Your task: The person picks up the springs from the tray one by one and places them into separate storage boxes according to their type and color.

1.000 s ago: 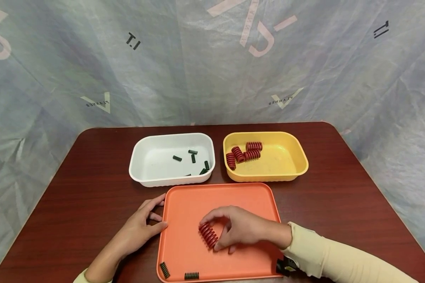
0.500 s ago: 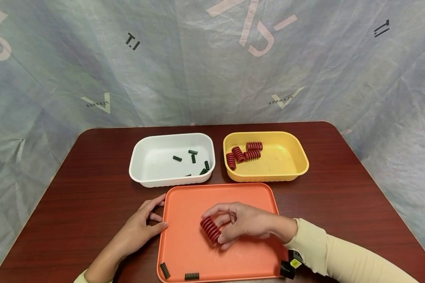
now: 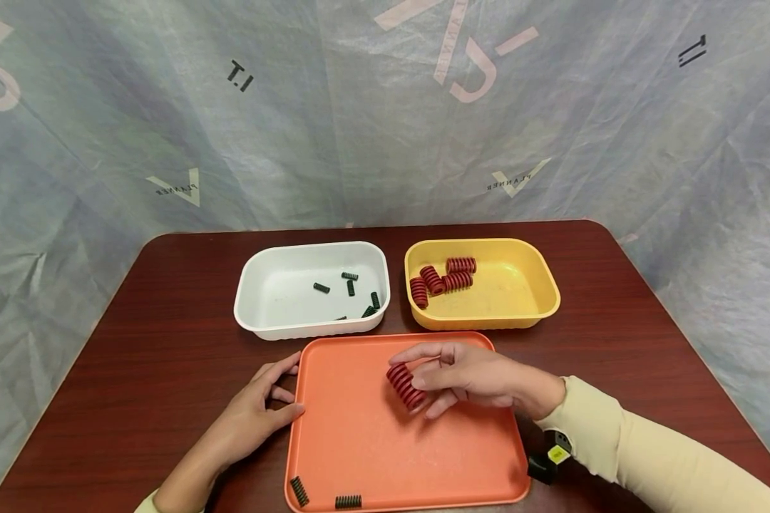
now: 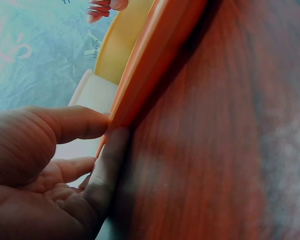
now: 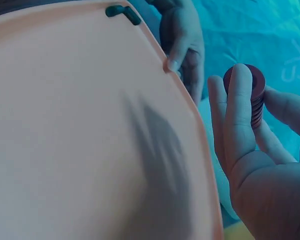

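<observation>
My right hand [image 3: 465, 377] holds a thick red coil spring [image 3: 406, 387] between thumb and fingers, tilted above the orange tray [image 3: 359, 434]. In the right wrist view the round end of this red spring [image 5: 258, 82] shows between the fingers, with the tray surface and the hand's shadow to the left. At the tray's left edge my left hand [image 3: 247, 413] grips the rim, thumb over it and other fingers along the outside. Two small dark green springs [image 3: 299, 491] lie in the tray's near left corner area.
Behind the tray stand a white bin [image 3: 282, 285] with several small dark green springs [image 3: 321, 288] and a yellow bin [image 3: 507, 285] with several red springs [image 3: 432, 280] at its left. All rest on a dark red-brown table [image 3: 167, 320] before a grey sheet [image 3: 359, 128].
My right hand has lifted the red spring off the tray and carried it back and to the right. The left hand has stayed at the tray's edge.
</observation>
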`<action>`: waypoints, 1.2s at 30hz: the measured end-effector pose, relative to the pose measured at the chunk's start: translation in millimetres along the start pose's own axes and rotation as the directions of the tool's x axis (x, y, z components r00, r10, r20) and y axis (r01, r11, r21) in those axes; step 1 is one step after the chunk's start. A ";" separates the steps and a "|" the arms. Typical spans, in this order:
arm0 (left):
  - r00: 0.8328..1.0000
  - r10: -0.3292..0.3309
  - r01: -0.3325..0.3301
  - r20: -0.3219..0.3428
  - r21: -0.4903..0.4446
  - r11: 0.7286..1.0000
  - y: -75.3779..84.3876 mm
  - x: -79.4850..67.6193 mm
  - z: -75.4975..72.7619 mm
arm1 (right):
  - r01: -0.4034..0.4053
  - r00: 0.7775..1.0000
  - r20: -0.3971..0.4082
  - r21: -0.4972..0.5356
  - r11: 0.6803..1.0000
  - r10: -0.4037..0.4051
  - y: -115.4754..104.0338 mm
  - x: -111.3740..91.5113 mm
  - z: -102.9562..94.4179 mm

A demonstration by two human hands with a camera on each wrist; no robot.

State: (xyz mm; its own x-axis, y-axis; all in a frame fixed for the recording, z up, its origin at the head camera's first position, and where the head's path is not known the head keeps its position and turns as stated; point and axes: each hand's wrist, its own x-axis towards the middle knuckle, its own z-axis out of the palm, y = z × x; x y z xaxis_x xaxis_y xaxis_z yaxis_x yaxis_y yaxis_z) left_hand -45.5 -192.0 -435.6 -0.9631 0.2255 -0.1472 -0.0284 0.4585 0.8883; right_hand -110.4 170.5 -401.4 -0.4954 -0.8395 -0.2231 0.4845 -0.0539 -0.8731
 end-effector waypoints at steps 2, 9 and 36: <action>1.000 0.001 -0.001 -0.001 -0.005 1.000 -0.1 0.1 -0.1 | -0.005 1.000 -0.017 -0.008 1.000 0.004 -6.6 -3.8 -3.0; 1.000 0.011 -0.011 -0.004 -0.030 0.999 1.0 -0.3 -1.2 | 0.002 0.999 -0.035 -0.053 0.999 -0.003 -35.1 -15.8 -15.5; 1.000 0.011 -0.011 0.008 -0.027 1.000 0.1 0.3 -2.5 | -0.146 0.982 -0.149 -0.197 0.970 0.117 -131.2 -16.0 -111.3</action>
State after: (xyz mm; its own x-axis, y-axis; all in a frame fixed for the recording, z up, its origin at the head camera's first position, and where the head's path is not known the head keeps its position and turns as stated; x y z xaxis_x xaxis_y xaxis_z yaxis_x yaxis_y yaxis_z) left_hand -46.4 -194.1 -434.5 -0.9611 0.2377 -0.1406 -0.0250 0.4323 0.9014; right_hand -246.3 251.2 -331.5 -0.5369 -0.7502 -0.3859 0.3999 0.1765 -0.8994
